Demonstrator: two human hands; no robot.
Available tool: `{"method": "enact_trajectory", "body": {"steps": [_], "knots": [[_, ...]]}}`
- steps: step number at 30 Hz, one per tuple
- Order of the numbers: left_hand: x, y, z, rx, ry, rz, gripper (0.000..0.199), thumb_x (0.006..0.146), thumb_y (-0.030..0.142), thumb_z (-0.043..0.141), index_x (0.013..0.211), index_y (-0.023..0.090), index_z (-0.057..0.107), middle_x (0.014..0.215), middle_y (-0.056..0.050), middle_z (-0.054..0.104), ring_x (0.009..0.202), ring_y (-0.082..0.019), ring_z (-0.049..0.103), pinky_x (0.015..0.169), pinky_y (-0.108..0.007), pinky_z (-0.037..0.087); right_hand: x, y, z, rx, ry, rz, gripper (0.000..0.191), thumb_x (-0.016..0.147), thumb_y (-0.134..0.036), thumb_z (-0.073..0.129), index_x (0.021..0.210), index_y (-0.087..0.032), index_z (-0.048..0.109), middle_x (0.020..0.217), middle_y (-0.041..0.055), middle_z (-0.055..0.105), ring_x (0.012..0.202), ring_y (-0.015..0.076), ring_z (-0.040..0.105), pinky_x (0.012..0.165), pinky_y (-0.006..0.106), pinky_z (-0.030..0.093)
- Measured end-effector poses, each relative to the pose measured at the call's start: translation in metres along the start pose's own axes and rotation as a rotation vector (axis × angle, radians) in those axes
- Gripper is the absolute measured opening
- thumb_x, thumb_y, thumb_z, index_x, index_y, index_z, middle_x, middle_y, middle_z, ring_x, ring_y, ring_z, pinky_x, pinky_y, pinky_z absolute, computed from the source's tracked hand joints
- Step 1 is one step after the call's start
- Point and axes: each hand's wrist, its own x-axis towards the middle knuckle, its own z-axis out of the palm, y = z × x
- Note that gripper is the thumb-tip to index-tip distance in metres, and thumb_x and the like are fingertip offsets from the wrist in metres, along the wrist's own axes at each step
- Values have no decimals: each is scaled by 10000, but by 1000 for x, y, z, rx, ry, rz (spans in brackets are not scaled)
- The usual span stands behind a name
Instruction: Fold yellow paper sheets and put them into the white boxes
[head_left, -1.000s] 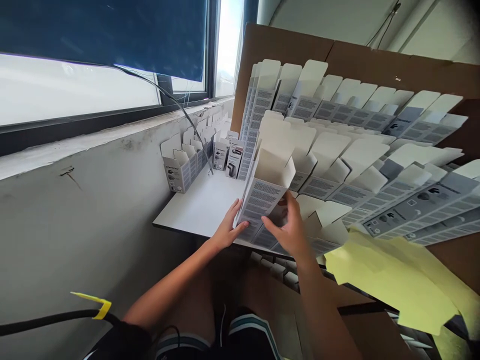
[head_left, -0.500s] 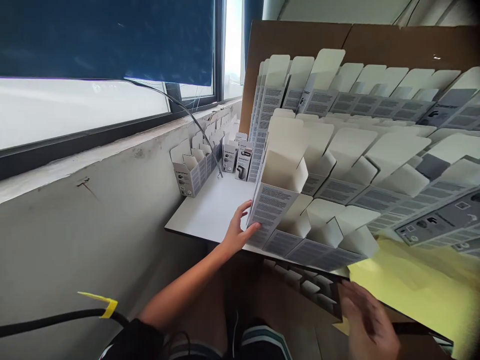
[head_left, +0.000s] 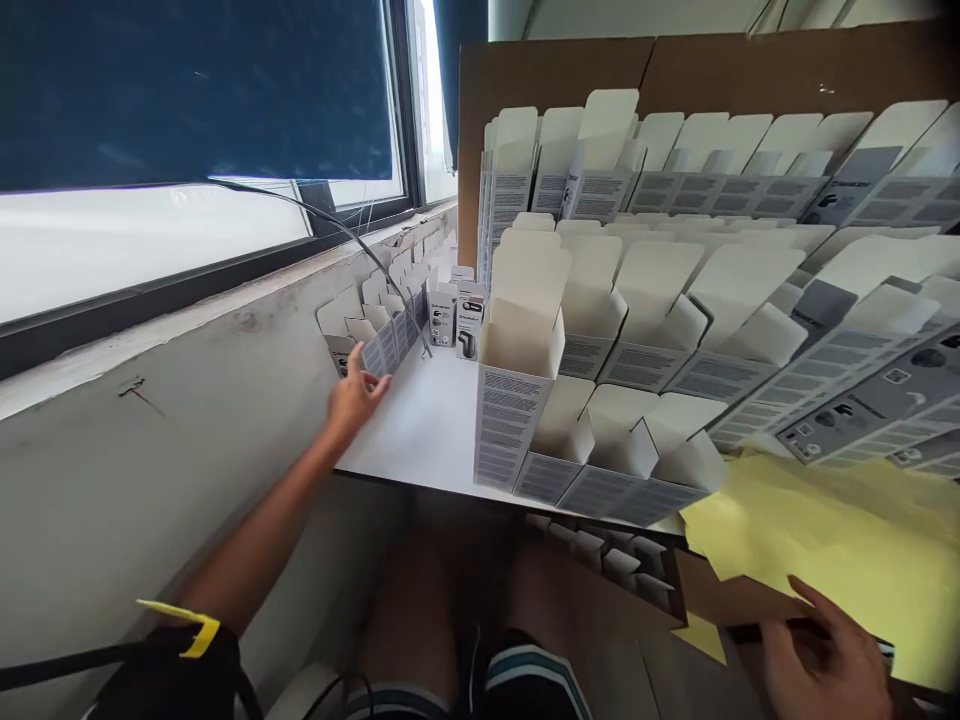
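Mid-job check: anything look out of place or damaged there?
Two things. The front row's leftmost open box rises above its three neighbours, breaking an otherwise even line. Also, the left wall bears a dark scar with a thin streak, possibly damage.

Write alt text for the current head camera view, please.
A person's left hand is at open boxes beside a wall, the right hand near yellow paper. Other boxes stand in rows on a white table.
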Motion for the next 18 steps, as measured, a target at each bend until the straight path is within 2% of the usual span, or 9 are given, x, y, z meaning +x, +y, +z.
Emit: {"method": "enact_trajectory", "body": {"steps": [2, 4, 6, 9, 11, 13, 15, 18], "knots": [[25, -9, -19, 172, -12, -73, 690, 852, 383, 695, 1457, 184, 429, 844, -89, 716, 829, -295, 672, 763, -395, 470, 17, 28, 1, -217, -99, -236, 584, 735, -431, 598, 1285, -242, 643, 1465, 180, 496, 1382, 480, 443, 1161, 674, 309], [40, -13, -30, 301, -38, -112, 531, 832, 389, 723, 1301, 186, 581, 823, -101, 713, 863, -329, 677, 762, -402, 462, 34, 56, 7, -316, -146, -346, 668, 704, -480, 593, 1331, -249, 614, 1545, 196, 400, 1410, 504, 395, 1125, 677, 334], [48, -13, -34, 386, -50, -118, 519, 846, 422, 705, 1295, 194, 581, 861, -103, 721, 879, -330, 680, 750, -387, 460, 47, 82, 15, -370, -199, -351, 785, 649, -542, 633, 1384, -273, 577, 1563, 224, 357, 1390, 557, 382, 1010, 734, 380], [55, -10, -33, 469, -75, -89, 652, 866, 466, 668, 1438, 235, 455, 950, -88, 734, 886, -301, 682, 725, -345, 456, 58, 109, 25, -408, -254, -355, 847, 617, -602, 674, 1413, -342, 551, 1544, 230, 377, 1380, 591, 364, 904, 780, 378], [61, -8, -32, 518, -119, -71, 575, 859, 437, 670, 1378, 240, 520, 979, -92, 739, 895, -294, 680, 713, -325, 449, 59, 118, 29, -425, -248, -381, 789, 658, -609, 659, 1404, -375, 559, 1543, 211, 396, 1386, 587, 359, 882, 776, 381], [66, -6, -34, 562, -157, -56, 385, 873, 387, 643, 1220, 221, 627, 1007, -106, 739, 917, -296, 677, 713, -317, 443, 58, 122, 30, -446, -216, -407, 721, 732, -581, 607, 1418, -367, 554, 1559, 200, 388, 1400, 571, 354, 896, 754, 395], [68, -3, -38, 594, -182, -35, 266, 893, 366, 606, 1095, 206, 670, 1020, -116, 738, 933, -299, 675, 712, -316, 439, 54, 120, 31, -455, -159, -459, 656, 813, -513, 537, 1444, -332, 538, 1574, 191, 374, 1409, 534, 372, 973, 714, 398], [57, 5, -45, 619, -211, 9, 239, 889, 383, 608, 1019, 195, 676, 998, -123, 740, 928, -308, 679, 686, -315, 428, 48, 109, 32, -434, -69, -582, 586, 886, -381, 470, 1463, -293, 524, 1570, 169, 390, 1386, 468, 447, 1105, 627, 368]]}}
